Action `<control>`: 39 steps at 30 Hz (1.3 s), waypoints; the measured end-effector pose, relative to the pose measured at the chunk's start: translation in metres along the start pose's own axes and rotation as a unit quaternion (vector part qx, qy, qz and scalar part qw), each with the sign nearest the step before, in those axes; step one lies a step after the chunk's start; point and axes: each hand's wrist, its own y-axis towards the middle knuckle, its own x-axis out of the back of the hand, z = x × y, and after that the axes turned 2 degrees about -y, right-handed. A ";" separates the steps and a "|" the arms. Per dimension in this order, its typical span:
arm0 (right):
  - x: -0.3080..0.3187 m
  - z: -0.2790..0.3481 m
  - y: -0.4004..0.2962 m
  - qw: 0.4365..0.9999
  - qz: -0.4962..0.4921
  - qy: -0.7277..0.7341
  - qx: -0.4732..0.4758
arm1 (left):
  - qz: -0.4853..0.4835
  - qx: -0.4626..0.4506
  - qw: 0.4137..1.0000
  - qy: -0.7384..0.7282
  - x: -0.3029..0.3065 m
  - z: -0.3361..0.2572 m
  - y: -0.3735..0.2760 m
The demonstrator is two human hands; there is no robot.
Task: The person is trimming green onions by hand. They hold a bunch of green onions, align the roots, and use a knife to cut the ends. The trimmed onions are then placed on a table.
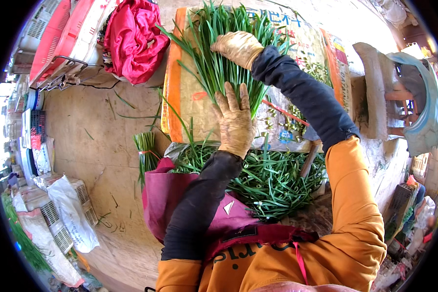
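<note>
Both hands wear stained, pale gloves. My left hand [236,126] lies with fingers extended over the lower stalks of a large bunch of flat green leaves [222,69], which look like garlic chives. Farther up, my right hand [239,47] rests curled on the same leaves; its grip is unclear. The bunch lies on a woven plastic sack [193,106] with orange edges. Cut stem ends [295,127] and a red strip [286,112] lie on the sack to the right. A knife-like tool with a wooden handle [310,159] rests at its near right edge, its blade partly hidden.
Loose green leaves [277,182] are heaped near my lap. A tied bunch [145,155] stands at the left. Red crates [54,43] and crumpled pink cloth [135,43] lie upper left. A padded seat [377,91] stands right; plastic crates [51,208] are lower left.
</note>
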 end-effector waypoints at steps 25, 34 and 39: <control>-0.042 0.006 0.054 0.995 0.082 0.058 -0.018 | 0.003 -0.010 1.000 -0.019 0.003 0.003 0.000; -0.043 0.012 0.056 0.995 0.069 -0.016 0.063 | 0.004 -0.016 1.000 -0.014 0.004 0.000 0.000; -0.039 0.010 0.046 0.994 0.113 0.008 0.001 | 0.009 -0.030 1.000 -0.001 0.002 -0.001 0.001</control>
